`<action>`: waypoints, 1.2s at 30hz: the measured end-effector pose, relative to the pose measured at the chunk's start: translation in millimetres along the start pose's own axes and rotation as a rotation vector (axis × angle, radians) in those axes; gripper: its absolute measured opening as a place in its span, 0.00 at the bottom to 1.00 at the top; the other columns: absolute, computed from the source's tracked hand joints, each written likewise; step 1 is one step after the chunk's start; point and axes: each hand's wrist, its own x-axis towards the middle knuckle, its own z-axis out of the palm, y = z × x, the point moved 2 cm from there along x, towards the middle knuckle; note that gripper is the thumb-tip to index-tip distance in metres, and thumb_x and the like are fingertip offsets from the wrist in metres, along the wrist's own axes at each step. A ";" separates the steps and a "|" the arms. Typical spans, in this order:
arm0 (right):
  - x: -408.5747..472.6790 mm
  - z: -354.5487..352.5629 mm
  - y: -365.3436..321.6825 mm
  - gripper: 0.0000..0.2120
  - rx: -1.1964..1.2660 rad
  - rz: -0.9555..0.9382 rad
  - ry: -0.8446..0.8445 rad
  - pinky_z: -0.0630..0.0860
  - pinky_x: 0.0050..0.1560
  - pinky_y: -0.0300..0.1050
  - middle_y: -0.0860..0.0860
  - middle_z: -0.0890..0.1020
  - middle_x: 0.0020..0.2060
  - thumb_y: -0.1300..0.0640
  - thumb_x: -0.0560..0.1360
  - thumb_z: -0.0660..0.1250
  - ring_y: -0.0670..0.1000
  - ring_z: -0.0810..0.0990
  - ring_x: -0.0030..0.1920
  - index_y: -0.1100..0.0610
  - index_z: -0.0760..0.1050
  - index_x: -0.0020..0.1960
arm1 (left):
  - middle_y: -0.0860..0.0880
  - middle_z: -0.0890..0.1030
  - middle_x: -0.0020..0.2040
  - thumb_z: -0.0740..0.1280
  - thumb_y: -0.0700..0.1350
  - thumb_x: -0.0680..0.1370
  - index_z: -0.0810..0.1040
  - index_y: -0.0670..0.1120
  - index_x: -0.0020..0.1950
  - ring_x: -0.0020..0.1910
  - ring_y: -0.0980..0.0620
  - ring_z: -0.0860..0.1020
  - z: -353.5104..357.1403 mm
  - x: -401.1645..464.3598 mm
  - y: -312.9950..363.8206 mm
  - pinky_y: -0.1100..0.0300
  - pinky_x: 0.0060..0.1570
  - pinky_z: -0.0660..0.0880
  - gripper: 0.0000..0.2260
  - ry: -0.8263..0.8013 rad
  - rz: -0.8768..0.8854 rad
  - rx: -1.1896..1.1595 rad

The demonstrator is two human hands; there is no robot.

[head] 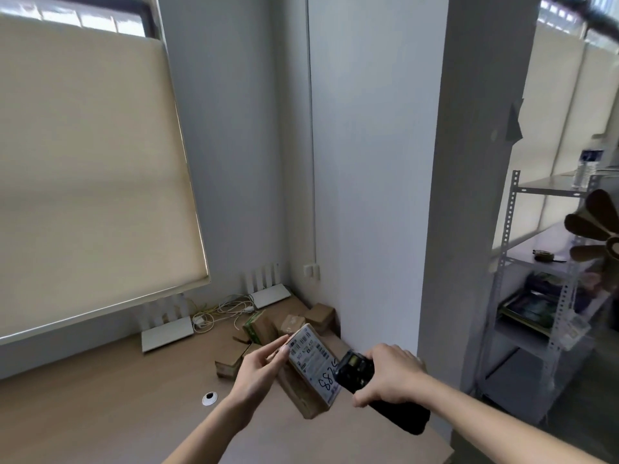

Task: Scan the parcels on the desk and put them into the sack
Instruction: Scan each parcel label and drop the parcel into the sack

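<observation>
Left hand (258,366) holds a labelled parcel (310,370) above the table (100,413); right hand (388,373) grips a black scanner (378,390) at its label. Further parcels (284,324) lie behind.

Soft, even daylight fills the room, filtering through a cream roller blind (90,169) on the left and tall windows (569,105) at far right. Shadows are faint. Wide-angle distortion bends the walls and blind outward. The whole picture is slightly soft, and a dark blurred object (582,15) smears across the top right corner.
</observation>
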 end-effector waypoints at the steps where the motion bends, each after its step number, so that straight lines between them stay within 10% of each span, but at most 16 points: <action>1: -0.3 0.1 -4.8 0.25 -0.022 0.003 -0.009 0.74 0.46 0.43 0.45 0.83 0.44 0.38 0.57 0.79 0.51 0.81 0.47 0.50 0.80 0.49 | 0.58 0.85 0.55 0.69 0.53 0.80 0.81 0.56 0.65 0.58 0.59 0.81 -4.6 -2.0 1.7 0.57 0.63 0.77 0.14 0.011 0.003 0.013; 20: -12.4 16.6 -80.5 0.34 -0.168 0.000 -0.060 0.75 0.54 0.45 0.48 0.85 0.54 0.36 0.56 0.82 0.53 0.82 0.57 0.50 0.81 0.57 | 0.59 0.85 0.53 0.69 0.66 0.71 0.82 0.65 0.60 0.57 0.58 0.81 -82.9 -34.2 2.9 0.51 0.60 0.79 0.18 0.170 0.034 0.183; 36: -39.4 32.0 -128.3 0.37 -0.217 -0.085 -0.059 0.75 0.55 0.47 0.48 0.85 0.55 0.34 0.55 0.82 0.54 0.82 0.60 0.49 0.81 0.59 | 0.59 0.86 0.51 0.71 0.55 0.78 0.84 0.58 0.60 0.54 0.61 0.81 -118.0 -92.3 5.3 0.65 0.49 0.77 0.11 0.281 0.049 0.096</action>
